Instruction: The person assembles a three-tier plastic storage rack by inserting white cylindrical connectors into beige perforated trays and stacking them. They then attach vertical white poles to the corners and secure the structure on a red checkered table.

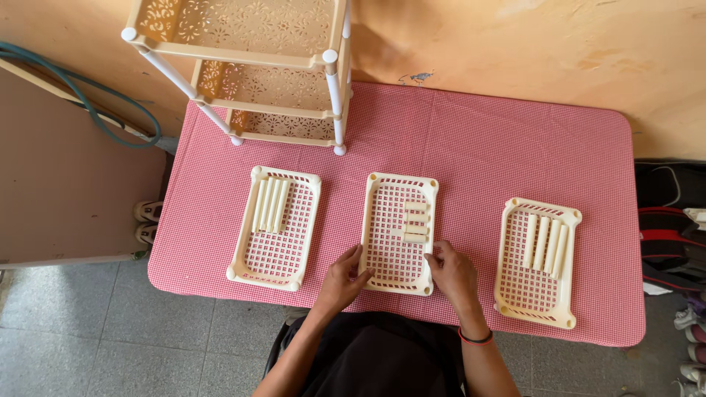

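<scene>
Your left hand point(340, 279) and right hand point(450, 270) gripping the middle cream lattice tray point(398, 234) at its near edges, loose cream posts point(415, 222) inside, red checked tablecloth point(478, 147) beneath

Both my forearms reached forward from my body, bare to the elbow and angled slightly toward each other. My left hand point(342, 279) lay palm down, fingers curled loosely and pointing up and to the right, thumb tucked toward my right hand point(450, 270). That hand sat just across from it, knuckles up, fingers bent inward. A dark band circled my right wrist.
</scene>
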